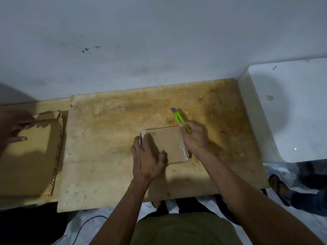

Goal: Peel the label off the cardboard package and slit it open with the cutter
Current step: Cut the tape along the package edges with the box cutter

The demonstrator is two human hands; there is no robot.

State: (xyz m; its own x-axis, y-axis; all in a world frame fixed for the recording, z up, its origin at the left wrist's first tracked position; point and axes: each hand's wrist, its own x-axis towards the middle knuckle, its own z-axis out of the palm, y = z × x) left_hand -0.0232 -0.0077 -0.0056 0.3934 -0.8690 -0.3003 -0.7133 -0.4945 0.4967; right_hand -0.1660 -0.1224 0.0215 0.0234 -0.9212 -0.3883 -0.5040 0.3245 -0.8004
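Note:
A flat brown cardboard package (pixel 168 142) lies in the middle of the wooden table (pixel 109 138), with dark print near its far left corner and clear tape along its right edge. My left hand (pixel 147 156) presses flat on the package's left part, fingers spread. My right hand (pixel 193 137) grips a lime-green cutter (pixel 179 119) over the package's far right corner. The cutter's grey blade sticks out and points away from me, up and to the left. No label shows on the visible face.
Another person's hand (pixel 12 128) rests on a large cardboard box (pixel 35 152) at the table's left end. A white appliance (pixel 286 110) stands against the table's right side. A sandalled foot (pixel 279 188) is on the floor at the right. A wall runs behind the table.

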